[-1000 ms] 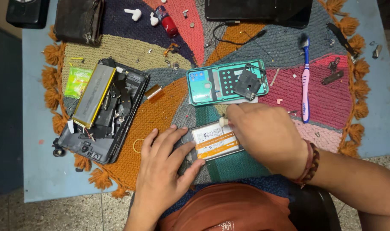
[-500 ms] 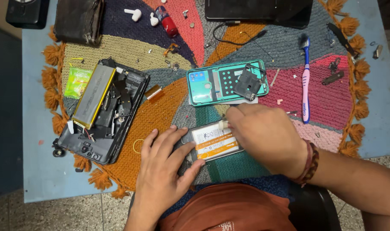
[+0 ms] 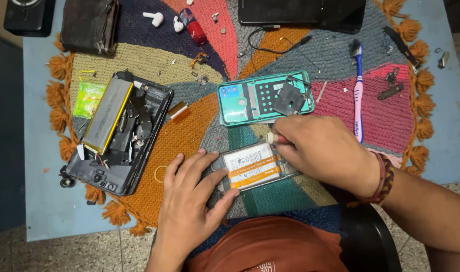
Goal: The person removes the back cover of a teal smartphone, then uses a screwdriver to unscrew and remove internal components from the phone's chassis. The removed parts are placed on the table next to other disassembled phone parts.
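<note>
So the opened phone (image 3: 253,170) is lying flat near the front edge of the woven mat (image 3: 199,131), right in front of the person, with its white battery with orange stripes facing up, which looks like the spot that's easiest to lean over and work on. The left hand (image 3: 192,201) is spread out flat, fingers open, pressing on the phone's left end and the mat beside it; my guess is it's just there to pin the phone so it doesn't slide. It isn't gripping anything, only resting on top. The right hand (image 3: 323,151) is curled closed around a small tool (image 3: 274,137) with a white and red end, pinched between thumb and fingers, tip end sitting at the phone's upper edge. Can't see the actual tip, the hand covers it. Just behind the hands is the teal back cover (image 3: 250,98), inner side up, with a dark square part sitting on it, parked close by but out of the way. Off to the left there's a bigger dark gadget (image 3: 121,136) opened up with its long battery tilted up, and a pink and blue toothbrush (image 3: 358,95) lies to the right on the mat.
</note>
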